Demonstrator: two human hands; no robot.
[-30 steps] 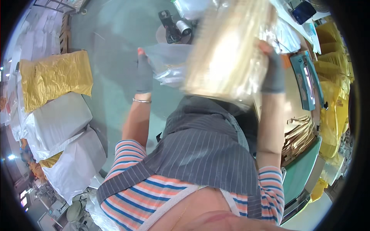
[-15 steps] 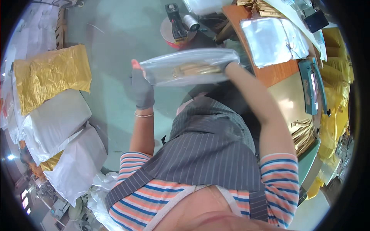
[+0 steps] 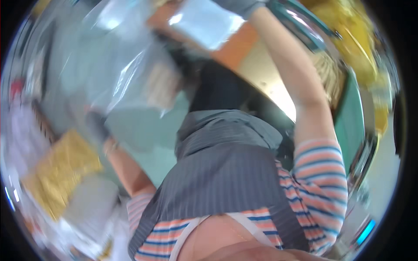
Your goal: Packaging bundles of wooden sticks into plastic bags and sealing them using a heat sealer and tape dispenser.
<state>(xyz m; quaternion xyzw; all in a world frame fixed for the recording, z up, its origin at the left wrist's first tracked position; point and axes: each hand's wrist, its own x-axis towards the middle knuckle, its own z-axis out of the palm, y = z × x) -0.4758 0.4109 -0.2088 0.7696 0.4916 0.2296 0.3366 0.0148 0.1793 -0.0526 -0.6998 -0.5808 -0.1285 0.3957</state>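
A large clear plastic bag is spread at the upper left, blurred by motion, with a brownish bundle showing through its right part. My left hand, in a grey glove with bare fingertips, is at the bag's lower left corner. Its fingers are smeared, so I cannot tell whether they grip the plastic. My right hand, also grey-gloved, reaches to the upper edge above the table, beside a stack of clear plastic sheets. Its fingers are blurred and partly out of view.
The wooden table runs along the right, with a teal device and a tan bundle on it. Yellow plastic packages lie beyond. At left, a yellow package rests by a pale sack on the floor.
My right hand has left the bag and moved up over the table. My left hand has gone left and lower. The bag has shifted left and spread out, and the view has turned.
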